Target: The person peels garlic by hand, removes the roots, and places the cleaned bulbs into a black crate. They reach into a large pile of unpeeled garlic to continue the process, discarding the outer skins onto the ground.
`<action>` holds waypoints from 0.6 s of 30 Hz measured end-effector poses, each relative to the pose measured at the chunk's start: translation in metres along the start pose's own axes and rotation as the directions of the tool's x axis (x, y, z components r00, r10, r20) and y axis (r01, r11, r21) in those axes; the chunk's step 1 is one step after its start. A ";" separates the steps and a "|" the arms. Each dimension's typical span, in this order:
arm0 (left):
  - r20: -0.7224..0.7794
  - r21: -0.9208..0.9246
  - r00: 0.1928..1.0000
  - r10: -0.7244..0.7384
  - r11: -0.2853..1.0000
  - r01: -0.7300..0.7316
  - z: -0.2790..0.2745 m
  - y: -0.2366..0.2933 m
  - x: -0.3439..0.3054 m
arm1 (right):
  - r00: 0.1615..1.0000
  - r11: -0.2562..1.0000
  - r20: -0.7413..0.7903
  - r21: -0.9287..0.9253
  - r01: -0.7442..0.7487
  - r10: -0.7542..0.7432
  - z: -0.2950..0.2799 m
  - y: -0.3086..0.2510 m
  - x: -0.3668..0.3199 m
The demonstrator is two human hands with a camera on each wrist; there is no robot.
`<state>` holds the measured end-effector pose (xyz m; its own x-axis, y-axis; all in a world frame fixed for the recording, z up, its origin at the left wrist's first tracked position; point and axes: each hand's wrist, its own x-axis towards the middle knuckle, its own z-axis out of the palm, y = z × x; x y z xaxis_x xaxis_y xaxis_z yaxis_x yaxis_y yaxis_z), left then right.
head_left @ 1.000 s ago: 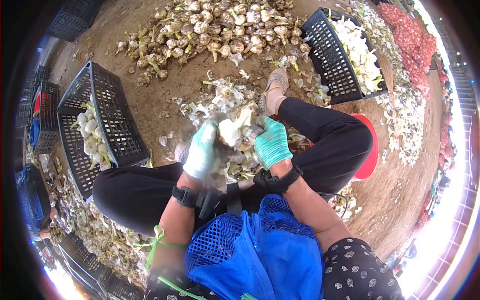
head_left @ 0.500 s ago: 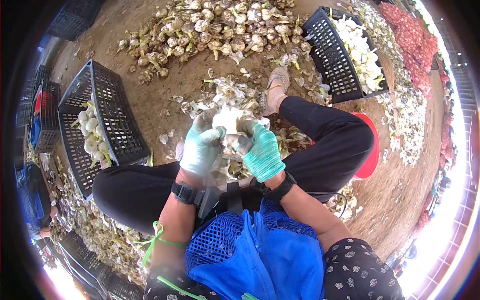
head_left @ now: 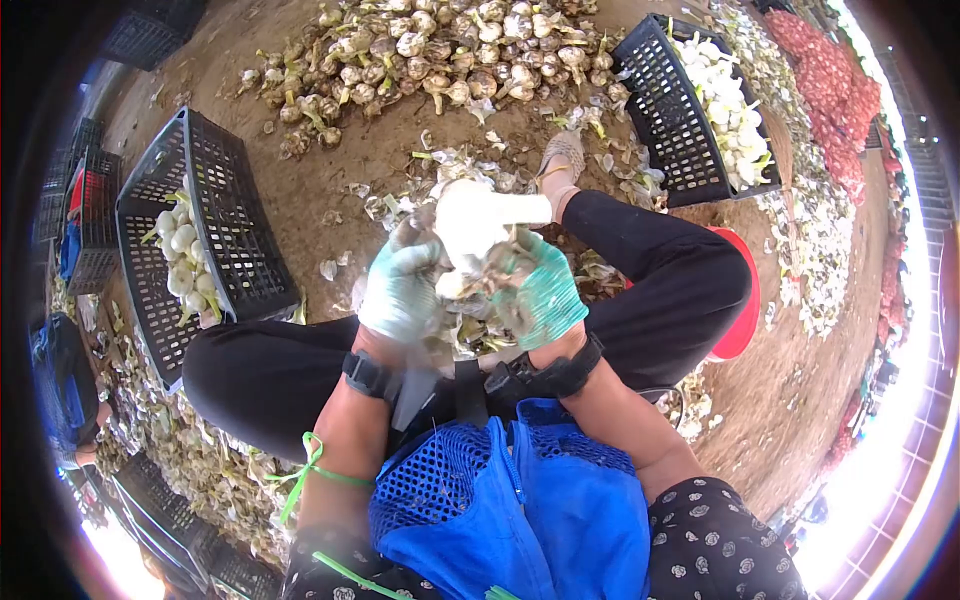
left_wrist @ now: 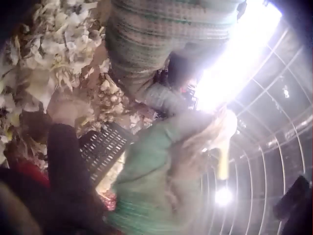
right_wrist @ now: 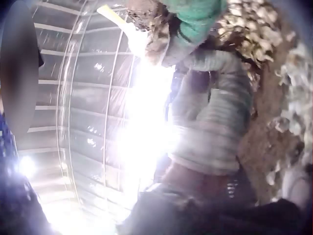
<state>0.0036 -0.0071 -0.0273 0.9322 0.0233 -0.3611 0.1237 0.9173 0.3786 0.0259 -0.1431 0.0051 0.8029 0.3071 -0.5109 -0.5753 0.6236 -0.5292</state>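
A white garlic bulb (head_left: 470, 225) with a thick cut stem (head_left: 526, 208) pointing right sits between both hands in the head view, overexposed. My left hand (head_left: 402, 292), in a pale knitted glove, grips the bulb's left side with bent fingers and thumb. My right hand (head_left: 545, 295), in a green striped glove and blurred, pinches its lower right side, where loose brown skin (head_left: 505, 262) bunches at the fingers. In the left wrist view the green-gloved right hand (left_wrist: 156, 171) is close by the bulb and stem (left_wrist: 223, 161). The right wrist view shows ragged skin (right_wrist: 157, 41) beside the bulb.
Peeled skins (head_left: 480, 335) lie beneath the hands between the legs. A pile of unpeeled garlic (head_left: 420, 60) is ahead. Black crates with white bulbs stand left (head_left: 240, 230) and right (head_left: 670, 130). A red bucket (head_left: 738, 300) is beside the right knee; red net sacks (head_left: 820, 90) lie beyond.
The bulb has turned so its stem points right, and it looks whiter, with less outer skin. Both hands stay close together; the right hand has shifted slightly right since half a second ago.
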 end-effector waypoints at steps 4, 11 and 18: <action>-0.028 0.137 0.999 -0.020 0.990 0.023 0.000 0.000 -0.003 | 0.983 0.819 -0.018 -0.556 0.142 -0.183 0.010 -0.003 -0.001; 0.168 0.220 0.986 0.009 0.974 -0.046 0.009 -0.003 -0.003 | 0.860 0.294 0.232 -0.872 0.391 -0.454 -0.004 0.003 0.007; -0.057 0.196 0.998 0.007 0.980 0.005 -0.017 -0.006 -0.001 | 0.991 0.717 0.044 -0.687 0.123 -0.128 -0.025 0.011 0.019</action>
<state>-0.0033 -0.0062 -0.0435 0.9121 0.0521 -0.4065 0.1924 0.8214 0.5369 0.0311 -0.1479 -0.0278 0.8759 0.2561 -0.4090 -0.4210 -0.0089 -0.9070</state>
